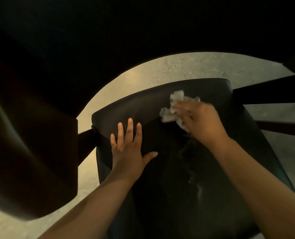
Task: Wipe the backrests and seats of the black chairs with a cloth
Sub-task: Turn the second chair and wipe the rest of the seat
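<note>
Head view, looking down on one black chair [134, 104]. We cannot tell for certain which of its padded panels is seat and which is backrest.

Left hand [127, 149]: laid flat on the upholstery, fingers straight and slightly spread, thumb out to the side, holding nothing. It rests across the crease where the two panels meet.

Right hand [200, 121]: fingers curled over a crumpled white cloth [172, 107], pressing it against the far panel, close to the crease. Hand and cloth are somewhat blurred. The cloth sticks out past the fingertips.

We note a pale speckled streak [189, 163] on the near panel, between the two forearms.

Surroundings: light speckled floor [186, 68] beyond the chair, a dark brown rounded shape [31, 144] at left, and a wooden rail [281, 126] at right.
</note>
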The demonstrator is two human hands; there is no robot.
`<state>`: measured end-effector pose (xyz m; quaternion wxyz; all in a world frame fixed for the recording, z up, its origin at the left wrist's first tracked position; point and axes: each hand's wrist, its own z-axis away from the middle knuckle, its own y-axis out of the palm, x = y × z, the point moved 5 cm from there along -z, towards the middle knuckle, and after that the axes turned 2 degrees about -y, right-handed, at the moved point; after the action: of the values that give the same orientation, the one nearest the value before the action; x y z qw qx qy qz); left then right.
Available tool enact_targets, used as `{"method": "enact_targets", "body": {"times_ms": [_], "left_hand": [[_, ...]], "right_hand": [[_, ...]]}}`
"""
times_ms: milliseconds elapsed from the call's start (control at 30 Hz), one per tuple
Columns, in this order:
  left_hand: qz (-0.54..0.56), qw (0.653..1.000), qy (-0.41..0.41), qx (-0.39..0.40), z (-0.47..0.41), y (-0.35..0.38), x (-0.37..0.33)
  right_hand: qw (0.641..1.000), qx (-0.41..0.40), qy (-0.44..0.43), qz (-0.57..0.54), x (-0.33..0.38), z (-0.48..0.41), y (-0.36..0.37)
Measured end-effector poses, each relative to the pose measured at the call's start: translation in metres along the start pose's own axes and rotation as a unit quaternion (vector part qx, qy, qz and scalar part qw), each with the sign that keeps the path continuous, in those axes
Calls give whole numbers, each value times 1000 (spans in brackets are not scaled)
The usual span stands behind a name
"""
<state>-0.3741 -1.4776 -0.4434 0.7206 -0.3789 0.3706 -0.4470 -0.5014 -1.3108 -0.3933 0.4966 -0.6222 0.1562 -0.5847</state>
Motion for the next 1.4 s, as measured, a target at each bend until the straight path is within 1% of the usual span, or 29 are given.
{"method": "enact_targets", "body": {"times_ms": [33, 67, 133, 200, 267, 367, 400, 500, 567, 633, 700, 733, 767, 800, 833, 867, 900, 933, 967, 1000, 1033, 1067, 1100, 1167, 1200, 1267, 1333, 1400], "left_hand": [[-1, 1000, 2, 0, 0, 1, 1], [-2, 1000, 4, 0, -1, 1, 1], [-1, 1000, 2, -1, -2, 2, 1], [1, 1000, 0, 4, -2, 2, 1], [-2, 1000, -1, 8, -2, 2, 1], [-4, 1000, 1, 15, -1, 0, 0], [-2, 1000, 0, 15, -1, 0, 0], [-7, 1000, 1, 13, -1, 1, 0], [-11, 1000, 3, 12, -1, 1, 0], [-13, 1000, 1, 13, -2, 1, -1], [-18, 1000, 1, 17, -2, 0, -1], [-19, 1000, 1, 19, -2, 0, -1], [-17, 1000, 1, 19, -2, 0, -2], [-15, 1000, 1, 19, -2, -1, -2], [-13, 1000, 2, 19, -1, -1, -2], [-14, 1000, 2, 20, -1, -1, -2], [-16, 1000, 2, 20, -1, -1, -2], [-17, 1000, 2, 20, -2, 0, -1], [-16, 1000, 1, 19, -2, 0, -1], [-17, 1000, 1, 17, -2, 0, -1], [-19, 1000, 2, 15, -2, 0, -2], [-23, 1000, 1, 13, -2, 1, -2], [-27, 1000, 0, 10, -2, 1, -1], [-29, 1000, -1, 8, -2, 1, -1], [-30, 1000, 0, 8, -3, 0, -1], [-34, 999, 2, 11, -3, 0, -2], [-32, 999, -2, 14, -3, 0, -1], [-28, 999, -3, 18, -2, 0, -2]], "right_hand": [[999, -39, -6, 8, 2, -10, -4], [998, -59, -7, 20, 0, -19, -4], [998, -27, 16, 59, -8, -29, 11], [997, -18, 48, 56, -17, -17, 25], [998, -35, 40, 18, -17, 6, 23], [999, 37, 7, 33, -21, 42, 23], [999, 39, -2, 32, -23, 50, 21], [1000, -9, 14, 11, -23, 51, 6], [998, -42, 24, 26, -23, 28, 0], [997, -38, 60, 17, -24, 6, -2], [993, 12, 117, 16, -30, 6, 5], [991, 49, 121, 41, -30, 12, 9], [989, 68, 123, 51, -33, 23, 14], [989, 71, 125, 39, -38, 32, 19], [983, 76, 165, 11, -43, 41, 19], [972, 116, 205, -7, -49, 50, 20], [958, 109, 261, -57, -55, 58, 20], [933, 99, 329, -106, -59, 62, 18], [936, 85, 333, -79, -57, 59, 11], [967, 32, 252, 8, -52, 56, -1], [983, -36, 180, 30, -41, 60, -11], [992, -63, 108, 30, -40, 53, -13], [995, -40, 76, 44, -38, 44, -12], [990, -9, 137, 23, -44, 30, -4], [987, -13, 156, 24, -43, 29, -1], [991, -28, 124, 50, -36, 42, 5], [991, -42, 110, 57, -36, 68, 9], [992, -20, 117, 47, -40, 82, 11]]}}
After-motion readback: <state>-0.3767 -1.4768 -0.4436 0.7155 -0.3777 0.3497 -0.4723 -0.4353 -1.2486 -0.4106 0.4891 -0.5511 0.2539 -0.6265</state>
